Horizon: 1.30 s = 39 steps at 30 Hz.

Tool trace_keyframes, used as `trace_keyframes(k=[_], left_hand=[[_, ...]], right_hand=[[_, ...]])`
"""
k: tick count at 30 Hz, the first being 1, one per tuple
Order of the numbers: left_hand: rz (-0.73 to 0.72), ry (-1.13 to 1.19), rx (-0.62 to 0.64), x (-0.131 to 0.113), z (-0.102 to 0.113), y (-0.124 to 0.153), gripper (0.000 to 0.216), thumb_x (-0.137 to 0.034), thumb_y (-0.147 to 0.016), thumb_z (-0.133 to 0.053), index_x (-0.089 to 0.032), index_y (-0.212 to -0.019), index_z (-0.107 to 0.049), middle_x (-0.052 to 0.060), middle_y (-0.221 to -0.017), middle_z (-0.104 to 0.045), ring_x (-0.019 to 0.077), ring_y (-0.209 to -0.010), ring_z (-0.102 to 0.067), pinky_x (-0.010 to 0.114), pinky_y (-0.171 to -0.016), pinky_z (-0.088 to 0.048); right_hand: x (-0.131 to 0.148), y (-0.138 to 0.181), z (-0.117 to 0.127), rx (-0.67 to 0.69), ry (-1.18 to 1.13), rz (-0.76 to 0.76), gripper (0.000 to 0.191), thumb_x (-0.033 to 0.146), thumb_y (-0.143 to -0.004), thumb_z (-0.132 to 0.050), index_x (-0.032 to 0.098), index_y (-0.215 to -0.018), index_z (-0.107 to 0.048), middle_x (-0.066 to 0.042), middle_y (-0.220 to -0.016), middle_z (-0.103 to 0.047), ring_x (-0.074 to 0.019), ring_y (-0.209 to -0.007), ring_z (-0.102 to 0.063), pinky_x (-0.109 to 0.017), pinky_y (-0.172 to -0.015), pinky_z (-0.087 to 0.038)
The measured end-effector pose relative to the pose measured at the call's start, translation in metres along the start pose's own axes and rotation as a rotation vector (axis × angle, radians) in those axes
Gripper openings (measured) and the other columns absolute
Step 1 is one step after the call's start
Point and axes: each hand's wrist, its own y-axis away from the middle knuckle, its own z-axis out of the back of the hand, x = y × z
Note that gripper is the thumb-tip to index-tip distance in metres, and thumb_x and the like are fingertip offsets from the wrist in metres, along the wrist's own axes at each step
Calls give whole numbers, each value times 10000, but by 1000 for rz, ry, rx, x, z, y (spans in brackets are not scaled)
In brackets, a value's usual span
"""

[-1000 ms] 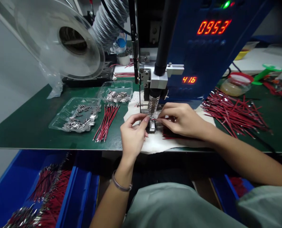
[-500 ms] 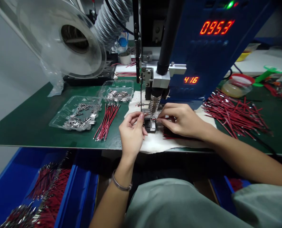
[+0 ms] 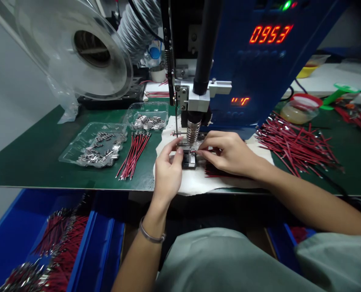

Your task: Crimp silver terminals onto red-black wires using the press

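My right hand (image 3: 225, 152) pinches a thin red wire (image 3: 200, 151) between thumb and fingertips, its end at a small metal fixture (image 3: 192, 159). On the other side of that fixture is my left hand (image 3: 169, 168), thumb and index finger apart and their tips close to it; nothing shows between them. Just above the fixture hangs the spring-wrapped tip (image 3: 193, 132) of a soldering machine (image 3: 244, 61). Under my right hand, more red and black wires (image 3: 215, 171) lie on a white cloth (image 3: 195, 186), partly hidden.
Left on the green table (image 3: 25, 162) are two clear trays (image 3: 65, 156) of small metal parts and a wire bundle (image 3: 134, 156). A loose wire pile (image 3: 295, 146) lies right, near a red-rimmed tub (image 3: 298, 111). A blue bin (image 3: 86, 251) stands below the table edge.
My left index finger and thumb have spread apart from a closer pinch. My right hand keeps its grip at the fixture. The lower display has changed, and the view has shifted slightly.
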Motion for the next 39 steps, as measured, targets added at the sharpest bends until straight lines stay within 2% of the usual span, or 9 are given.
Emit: trace_keyframes(k=[3,6,9,13,16,20,25,31,39], left_hand=[[37,41,-8,-1,0,0,322,-268,-726,-727,-161,-1012,-626,69,-874,-656,145,-773,-620,198,-595,-479],[35,18,-4,-2,1,1,241,-313,-746,-708,-131,-897,-657,78,-867,-669,134,-720,-620,204,-602,-481],[56,-24,29,-3,1,3,233,-343,-783,-668,-137,-886,-703,70,-825,-688,128,-643,-608,213,-572,-469],[70,-26,18,-5,2,4,220,-333,-766,-684,-160,-890,-739,76,-846,-700,173,-748,-640,237,-623,-489],[75,-21,42,-5,2,4,222,-326,-752,-697,-154,-887,-737,78,-845,-699,160,-704,-628,237,-606,-484],[59,-25,44,-4,2,4,236,-323,-737,-712,-136,-881,-708,73,-853,-690,97,-570,-552,197,-498,-412],[84,-16,34,-4,3,5,218,-337,-756,-695,-150,-867,-704,28,-739,-652,37,-431,-364,183,-399,-268],[49,-73,45,-6,2,6,186,-317,-766,-684,-144,-832,-705,51,-795,-675,108,-614,-569,194,-540,-415],[29,-91,6,-5,-1,4,206,-336,-760,-690,-152,-845,-727,58,-804,-696,138,-666,-613,221,-601,-468]], right_hand=[[0,0,0,-9,-5,-4,155,219,-849,-570,143,-843,-704,-54,-841,-656,-151,-733,-596,-258,-670,-430],[0,0,-1,-10,-10,-7,154,220,-852,-568,147,-847,-703,-55,-842,-656,-151,-735,-594,-257,-666,-428],[0,0,-1,-17,-13,-4,149,218,-850,-569,149,-838,-700,-54,-828,-654,-149,-726,-590,-256,-660,-424],[-1,0,-2,-34,-25,-2,120,200,-830,-588,148,-813,-695,-51,-806,-650,-140,-696,-585,-250,-637,-413],[-1,0,-3,-46,-34,4,107,189,-820,-595,147,-805,-692,-43,-798,-647,-134,-686,-582,-243,-627,-408],[-1,0,-2,-42,-37,15,116,195,-825,-591,142,-794,-690,-42,-787,-645,-134,-688,-580,-243,-630,-409],[-1,-1,-2,-42,-42,32,127,196,-832,-585,142,-795,-694,-44,-773,-640,-132,-680,-576,-240,-622,-407],[-1,-1,-2,-25,-26,14,153,220,-847,-574,140,-804,-696,-55,-801,-649,-138,-688,-579,-249,-633,-411],[1,-1,-2,-58,-28,-62,115,208,-822,-599,144,-771,-679,-44,-781,-649,-140,-684,-576,-249,-616,-398]])
